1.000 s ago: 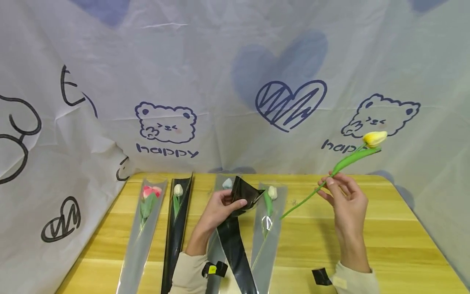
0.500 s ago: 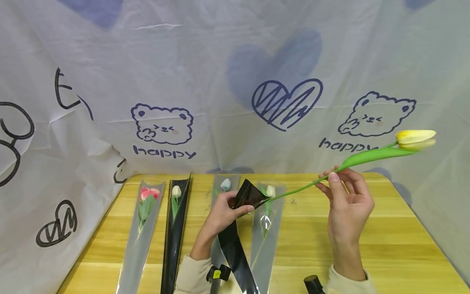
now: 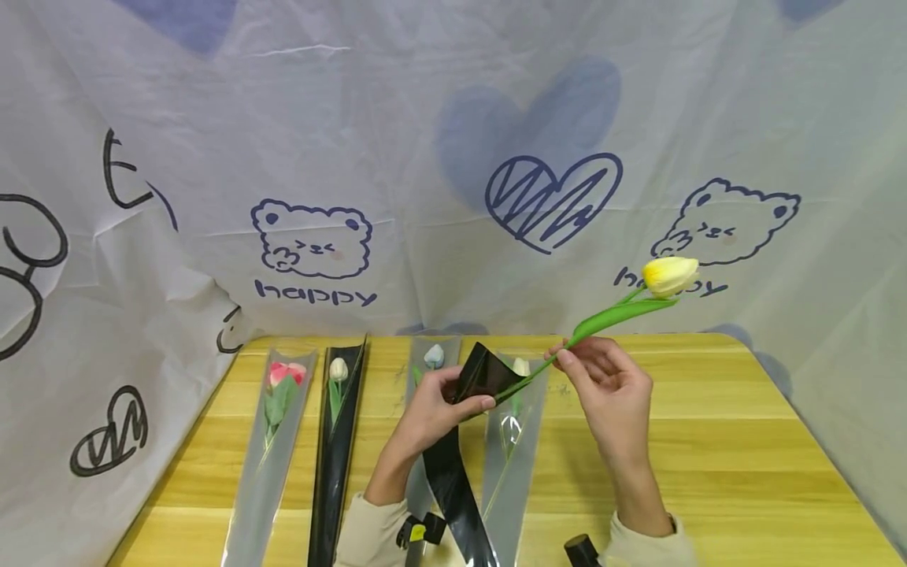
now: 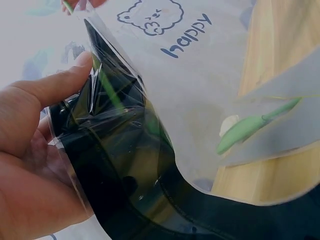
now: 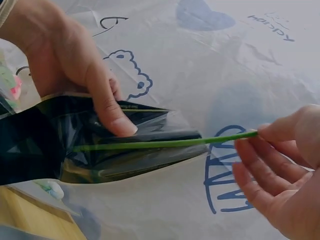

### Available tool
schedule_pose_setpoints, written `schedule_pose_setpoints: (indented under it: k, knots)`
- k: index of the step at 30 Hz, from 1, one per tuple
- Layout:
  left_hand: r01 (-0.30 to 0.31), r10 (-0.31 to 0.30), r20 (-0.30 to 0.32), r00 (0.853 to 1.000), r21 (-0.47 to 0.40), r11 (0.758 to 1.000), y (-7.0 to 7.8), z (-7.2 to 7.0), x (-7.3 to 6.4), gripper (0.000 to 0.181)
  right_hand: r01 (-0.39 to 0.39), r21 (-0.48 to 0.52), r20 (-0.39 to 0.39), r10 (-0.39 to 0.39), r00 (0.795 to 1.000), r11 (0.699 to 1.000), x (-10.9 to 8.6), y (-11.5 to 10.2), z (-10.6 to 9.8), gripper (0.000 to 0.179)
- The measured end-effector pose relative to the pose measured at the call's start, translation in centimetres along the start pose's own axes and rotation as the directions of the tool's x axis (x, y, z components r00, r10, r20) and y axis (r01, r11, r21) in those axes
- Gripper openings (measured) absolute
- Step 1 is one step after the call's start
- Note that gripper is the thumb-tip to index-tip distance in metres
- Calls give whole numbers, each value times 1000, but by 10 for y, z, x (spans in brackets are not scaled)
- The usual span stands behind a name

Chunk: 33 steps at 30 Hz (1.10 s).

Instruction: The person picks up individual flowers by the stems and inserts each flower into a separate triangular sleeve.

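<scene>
My left hand (image 3: pixel 434 411) grips a black-and-clear flower sleeve (image 3: pixel 455 488) near its mouth, thumb on the near side. The sleeve's lower part hangs down over the table. With thumb and fingertips, my right hand (image 3: pixel 615 390) pinches the green stem of a yellow tulip (image 3: pixel 669 276) just below its leaf. The bloom points up and right. In the right wrist view the stem (image 5: pixel 170 144) runs from the pinching fingers into the sleeve's mouth. Through the film in the left wrist view, part of the stem (image 4: pixel 107 85) shows inside.
Wrapped tulips lie in a row on the wooden table (image 3: pixel 751 457): a pink tulip (image 3: pixel 286 374), a white tulip (image 3: pixel 338 369) in black, a blue tulip (image 3: pixel 434 357), and another white tulip (image 3: pixel 521 367) partly behind the sleeve. A printed cloth (image 3: pixel 425 118) hangs behind.
My right hand swung the tulip right, then brought it back left; the stem's lower end went from outside the sleeve to inside its mouth. My left hand kept hold, the sleeve tilting slightly rightward.
</scene>
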<state>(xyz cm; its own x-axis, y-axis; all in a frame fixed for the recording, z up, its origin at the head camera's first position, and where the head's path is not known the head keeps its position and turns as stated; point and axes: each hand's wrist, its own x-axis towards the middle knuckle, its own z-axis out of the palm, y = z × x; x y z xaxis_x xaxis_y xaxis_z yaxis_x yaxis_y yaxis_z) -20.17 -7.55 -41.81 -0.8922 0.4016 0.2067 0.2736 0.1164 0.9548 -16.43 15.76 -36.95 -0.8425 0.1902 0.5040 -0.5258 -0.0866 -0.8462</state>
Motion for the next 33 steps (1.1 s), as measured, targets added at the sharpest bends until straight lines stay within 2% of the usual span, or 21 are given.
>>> schedule_pose_setpoints:
  k: [6, 13, 18, 25, 28, 33]
  knots:
    - [10, -10, 6, 1000, -10, 1000, 4, 0, -1, 23, -32, -136, 148, 53, 988, 990, -2, 4, 0, 17]
    - [5, -4, 30, 1000, -26, 1000, 6, -1, -2, 29, -75, -224, 314, 144, 938, 972, -4, 5, 0, 21]
    - [-6, 5, 66, 998, 6, 1000, 8, -1, -3, 31, -129, -299, 355, 236, 904, 945, -5, 3, -1, 20]
    - [-13, -2, 118, 993, 128, 992, 13, 3, -4, 33, -204, -388, 375, 356, 856, 899, -5, 0, -2, 16]
    - [-17, -3, 131, 991, 156, 988, 14, 2, -4, 33, -214, -396, 352, 362, 863, 893, -4, 1, -2, 15]
    - [-9, -14, 147, 989, 153, 988, 7, -9, -5, 37, -216, -351, 277, 322, 905, 911, -2, 1, -8, 14]
